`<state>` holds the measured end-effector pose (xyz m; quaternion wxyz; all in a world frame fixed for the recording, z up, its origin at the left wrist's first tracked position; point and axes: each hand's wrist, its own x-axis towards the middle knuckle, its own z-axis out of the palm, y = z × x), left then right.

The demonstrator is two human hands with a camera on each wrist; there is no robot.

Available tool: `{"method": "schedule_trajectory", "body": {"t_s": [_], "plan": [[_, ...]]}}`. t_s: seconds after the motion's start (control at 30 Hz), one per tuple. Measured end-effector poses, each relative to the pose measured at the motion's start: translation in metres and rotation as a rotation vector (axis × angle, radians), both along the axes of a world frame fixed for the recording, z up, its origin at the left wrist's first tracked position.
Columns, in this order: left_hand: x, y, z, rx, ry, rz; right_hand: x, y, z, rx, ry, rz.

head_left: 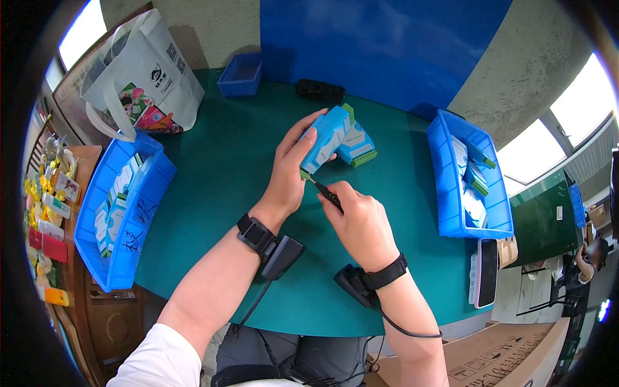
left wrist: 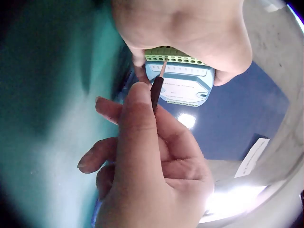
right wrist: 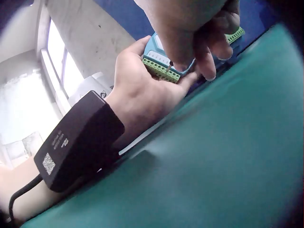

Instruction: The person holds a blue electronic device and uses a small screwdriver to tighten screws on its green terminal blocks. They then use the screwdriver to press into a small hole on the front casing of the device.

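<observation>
Blue module [head_left: 327,137] gripped in our left hand [head_left: 288,175]; our right hand [head_left: 361,222], beside it, pinches a screwdriver [head_left: 327,193] we should hold square in its green terminal [head_left: 304,173].

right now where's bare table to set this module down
Widest bare green table lies between the left bin and the left hand. A narrower strip runs between the right hand and the right bin. Crowded behind the hands, where a second module lies.

No text legible, QR code [head_left: 174,57] on white bag [head_left: 151,87], black scrawl [head_left: 133,241] on blue bin [head_left: 161,179] – module [left wrist: 183,84] label blurred
</observation>
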<state>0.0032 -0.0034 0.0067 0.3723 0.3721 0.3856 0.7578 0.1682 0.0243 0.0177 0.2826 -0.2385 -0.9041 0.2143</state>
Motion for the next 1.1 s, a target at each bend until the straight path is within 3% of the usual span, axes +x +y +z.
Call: {"method": "schedule_trajectory", "body": {"t_s": [0.2, 0.5, 0.8, 1.1], "plan": [[0.0, -0.001, 0.0, 0.006, 0.077, 0.003, 0.0, -0.001, 0.001, -0.175, 0.056, 0.01], [0.0, -0.002, 0.001, 0.008, 0.124, -0.004, -0.001, 0.0, 0.013, -0.761, 0.115, 0.035], [0.002, -0.004, 0.004, 0.024, 0.092, -0.039, 0.001, 0.006, 0.017, -1.166, 0.134, 0.118], [0.002, -0.004, 0.005, 0.039, 0.048, -0.064, 0.001, 0.007, 0.025, -1.456, 0.147, 0.102]]}}
